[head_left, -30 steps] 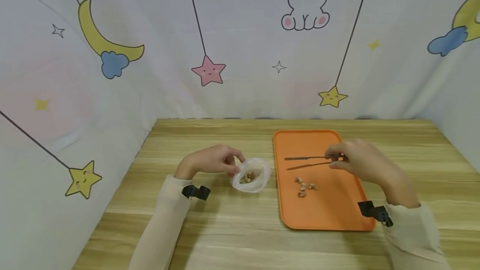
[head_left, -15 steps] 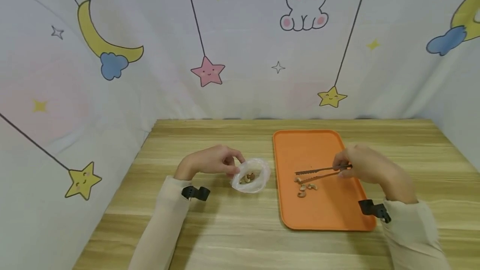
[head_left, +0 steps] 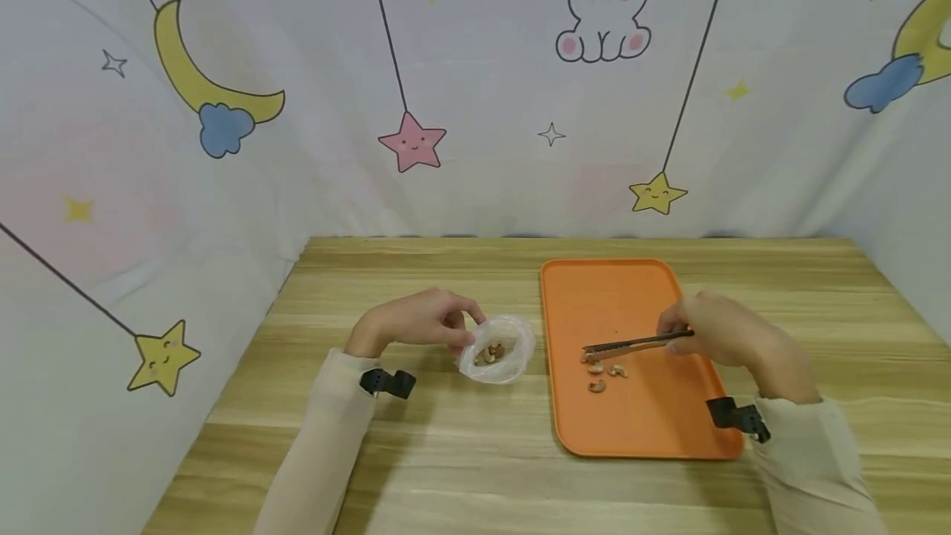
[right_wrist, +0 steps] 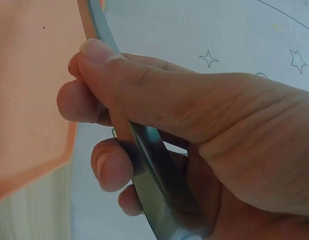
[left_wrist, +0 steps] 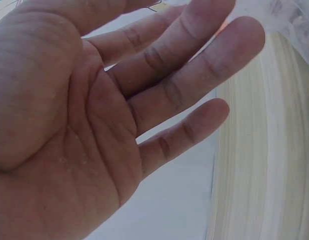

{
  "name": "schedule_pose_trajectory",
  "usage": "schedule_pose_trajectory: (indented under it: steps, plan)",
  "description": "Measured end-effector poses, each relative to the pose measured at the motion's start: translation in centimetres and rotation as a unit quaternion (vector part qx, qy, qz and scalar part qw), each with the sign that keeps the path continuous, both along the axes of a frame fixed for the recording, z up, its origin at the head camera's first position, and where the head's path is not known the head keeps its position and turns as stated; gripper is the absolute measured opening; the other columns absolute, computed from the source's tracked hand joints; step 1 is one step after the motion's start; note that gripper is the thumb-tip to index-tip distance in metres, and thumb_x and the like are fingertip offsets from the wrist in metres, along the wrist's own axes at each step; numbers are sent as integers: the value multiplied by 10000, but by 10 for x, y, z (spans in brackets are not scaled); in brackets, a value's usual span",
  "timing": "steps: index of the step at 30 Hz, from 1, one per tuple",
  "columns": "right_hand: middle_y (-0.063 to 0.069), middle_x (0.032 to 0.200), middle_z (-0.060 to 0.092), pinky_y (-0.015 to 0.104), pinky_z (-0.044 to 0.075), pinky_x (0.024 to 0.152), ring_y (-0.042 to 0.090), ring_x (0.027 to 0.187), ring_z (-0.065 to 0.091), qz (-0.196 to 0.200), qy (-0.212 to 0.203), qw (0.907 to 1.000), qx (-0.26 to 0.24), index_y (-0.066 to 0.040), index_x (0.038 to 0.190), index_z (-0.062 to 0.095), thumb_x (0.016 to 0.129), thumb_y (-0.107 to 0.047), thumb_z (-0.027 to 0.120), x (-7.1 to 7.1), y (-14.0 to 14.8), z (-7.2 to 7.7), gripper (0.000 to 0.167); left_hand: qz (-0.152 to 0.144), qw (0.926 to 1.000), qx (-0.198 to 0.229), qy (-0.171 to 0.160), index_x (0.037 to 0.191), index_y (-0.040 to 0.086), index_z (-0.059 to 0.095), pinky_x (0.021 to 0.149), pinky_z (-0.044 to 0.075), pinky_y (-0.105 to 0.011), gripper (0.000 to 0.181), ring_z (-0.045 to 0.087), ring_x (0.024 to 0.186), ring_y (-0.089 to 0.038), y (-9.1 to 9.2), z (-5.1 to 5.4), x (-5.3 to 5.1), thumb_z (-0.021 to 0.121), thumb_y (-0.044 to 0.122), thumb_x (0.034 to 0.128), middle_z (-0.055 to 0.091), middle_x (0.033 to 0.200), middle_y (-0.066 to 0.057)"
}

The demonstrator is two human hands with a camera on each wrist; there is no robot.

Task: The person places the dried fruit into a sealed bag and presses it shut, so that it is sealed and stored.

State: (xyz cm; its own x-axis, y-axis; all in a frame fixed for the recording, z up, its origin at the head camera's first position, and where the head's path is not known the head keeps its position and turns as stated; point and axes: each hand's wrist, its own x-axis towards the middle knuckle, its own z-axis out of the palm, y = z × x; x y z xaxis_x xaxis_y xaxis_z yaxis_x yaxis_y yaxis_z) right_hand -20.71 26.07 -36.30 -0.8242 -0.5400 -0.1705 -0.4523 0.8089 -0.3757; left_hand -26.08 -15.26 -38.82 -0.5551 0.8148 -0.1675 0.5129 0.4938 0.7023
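Observation:
In the head view my left hand [head_left: 427, 319] pinches the edge of a clear plastic bag [head_left: 520, 353], whose round mouth faces up. Several cashews [head_left: 490, 352] lie inside it. My right hand [head_left: 716, 333] grips a pair of metal tongs [head_left: 639, 343] over the tray. The tong tips have closed together at a cashew [head_left: 589, 357]; whether they lift it cannot be told. Just below the tips lie a few loose cashews [head_left: 618, 371]. In the right wrist view the thumb and fingers wrap the tongs [right_wrist: 154, 165]. The left wrist view shows the bag [left_wrist: 289, 20] at the fingertips.
An orange tray [head_left: 639, 423] lies right of the bag on the wooden table [head_left: 446, 477]. Behind the table hangs a white cloth [head_left: 483, 196] printed with stars, a moon and a rabbit. Black straps [head_left: 388, 383] sit on both wrists.
The tongs have come down and toward me, onto the cashews on the tray, and their arms have drawn together. My left hand and the bag have stayed in place.

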Motion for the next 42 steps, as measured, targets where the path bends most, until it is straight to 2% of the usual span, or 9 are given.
schedule_pose_trajectory:
  steps: [10, 15, 17, 22, 28, 31, 36, 42]
  plan:
    - [-104, 753, 619, 269, 430, 587, 57, 639, 495, 140, 248, 9995, -101, -180, 853, 711, 909, -93, 727, 2, -2, 2, 105, 18, 10000, -34, 0, 1239, 51, 634, 701, 511, -259, 255, 695, 761, -341, 0, 0, 0, 620, 126, 996, 729, 803, -85]
    - [-120, 883, 690, 295, 499, 655, 37, 743, 599, 275, 741, 9966, -247, -160, 978, 756, 908, -124, 733, 6, -5, 11, 82, 18, 10000, -39, 14, 1239, 54, 635, 705, 512, -263, 255, 693, 761, -342, 0, 2, 1, 621, 130, 996, 726, 801, -82]
    - [-109, 930, 712, 302, 515, 672, 40, 778, 629, 331, 991, 9939, -365, -152, 1018, 764, 906, -139, 738, 9, -9, 16, 116, 32, 10000, -35, 26, 1239, 58, 636, 711, 514, -267, 254, 693, 763, -339, 0, 2, 1, 624, 131, 996, 727, 808, -92]
    - [-93, 928, 727, 280, 519, 651, 26, 755, 646, 412, 1525, 9847, -742, -140, 1036, 769, 912, -153, 736, 15, -22, 23, 128, 40, 10000, 22, 23, 1237, 61, 640, 735, 526, -275, 256, 698, 772, -332, 1, 3, 1, 635, 133, 991, 729, 822, -99]
    - [-74, 904, 745, 242, 492, 595, -18, 683, 613, 587, 2171, 9659, -1280, -128, 1030, 772, 908, -139, 739, 16, -37, 22, 127, -49, 10000, 52, 29, 1239, 65, 639, 740, 526, -271, 252, 695, 782, -338, 2, 3, 2, 628, 129, 995, 728, 822, -94]
    - [-74, 906, 745, 236, 488, 584, -17, 667, 604, 595, 2397, 9591, -1380, -118, 1038, 770, 895, -111, 745, 15, -43, 20, 145, -88, 9999, 106, 19, 1240, 63, 639, 732, 527, -273, 254, 691, 775, -349, 2, 3, 2, 625, 129, 995, 726, 817, -100]
    - [-76, 944, 744, 239, 529, 639, 18, 759, 671, 672, 2492, 9561, -1389, -137, 1059, 763, 900, -121, 745, 13, -53, 14, 160, -93, 9998, 146, -49, 1239, 46, 643, 739, 535, -274, 258, 705, 774, -336, 2, 4, 3, 625, 128, 995, 732, 815, -62]
    - [-49, 970, 749, 239, 541, 652, 35, 786, 688, 826, 2337, 9561, -1564, -133, 1072, 759, 899, -117, 746, 12, -63, 7, 174, -147, 9997, 206, -55, 1233, 39, 644, 739, 533, -273, 256, 706, 771, -335, 2, 6, 3, 622, 133, 996, 726, 795, 1]
